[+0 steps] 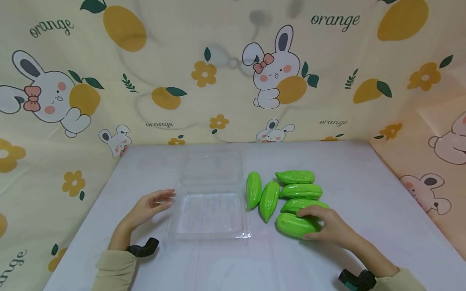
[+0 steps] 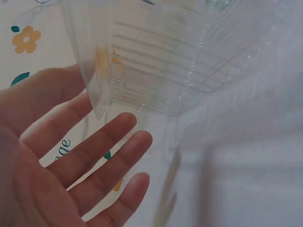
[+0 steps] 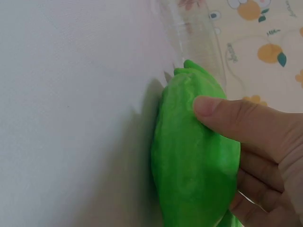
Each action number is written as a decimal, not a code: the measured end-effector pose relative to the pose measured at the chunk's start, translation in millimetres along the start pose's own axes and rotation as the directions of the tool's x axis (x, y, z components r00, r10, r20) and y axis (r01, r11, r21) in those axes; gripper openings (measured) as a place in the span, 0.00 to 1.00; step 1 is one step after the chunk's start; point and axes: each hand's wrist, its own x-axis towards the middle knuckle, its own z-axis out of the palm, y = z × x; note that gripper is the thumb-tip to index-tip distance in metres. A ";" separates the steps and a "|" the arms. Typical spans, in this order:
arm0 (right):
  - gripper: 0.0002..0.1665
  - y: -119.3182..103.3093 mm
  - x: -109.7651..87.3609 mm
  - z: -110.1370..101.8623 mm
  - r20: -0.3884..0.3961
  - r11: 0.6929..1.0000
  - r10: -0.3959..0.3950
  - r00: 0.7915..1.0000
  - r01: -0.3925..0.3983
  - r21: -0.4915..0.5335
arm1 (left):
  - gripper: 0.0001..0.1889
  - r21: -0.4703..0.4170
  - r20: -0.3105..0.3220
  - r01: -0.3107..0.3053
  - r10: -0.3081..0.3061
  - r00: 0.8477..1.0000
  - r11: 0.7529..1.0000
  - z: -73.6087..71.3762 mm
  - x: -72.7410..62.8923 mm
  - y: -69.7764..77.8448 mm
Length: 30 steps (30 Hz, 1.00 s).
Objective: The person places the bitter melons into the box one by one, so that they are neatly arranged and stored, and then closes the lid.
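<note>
In the head view my right hand (image 1: 330, 227) grips the nearest green bitter melon (image 1: 294, 225), thumb on its near side and fingers over its far side. The right wrist view shows the thumb pressed on the ridged skin of this bitter melon (image 3: 189, 151). It lies at the front of a stack-like column of bitter melons (image 1: 301, 191). At the left edge of a lidded clear plastic box (image 1: 211, 235), my left hand (image 1: 153, 206) is held with fingers loosely extended. In the left wrist view its fingers (image 2: 113, 142) are spread beside the clear wall; contact is hard to tell.
Two more bitter melons (image 1: 254, 190) stand lengthwise between the box and the column. The box's lid (image 1: 212, 167) lies folded back towards the rear. A patterned cloth (image 1: 225, 97) hangs behind the white table (image 1: 233, 266) and along both sides.
</note>
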 end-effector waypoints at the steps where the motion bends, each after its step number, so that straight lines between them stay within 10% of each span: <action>1: 0.33 -0.1 -0.4 0.2 -0.001 1.000 0.001 1.000 -0.001 0.000 | 0.25 -0.003 0.003 0.002 -0.002 1.000 1.000 0.0 0.0 0.2; 17: 0.31 -7.2 1.4 -2.8 -0.005 0.998 0.008 1.000 -0.008 -0.058 | 0.24 -0.019 0.021 -0.010 0.011 1.000 1.000 4.8 5.7 3.3; 30: 0.29 -13.1 12.1 -16.0 0.115 0.955 0.223 0.968 -0.241 0.172 | 0.22 -0.039 -0.013 -0.046 0.045 0.999 0.998 15.4 10.0 5.8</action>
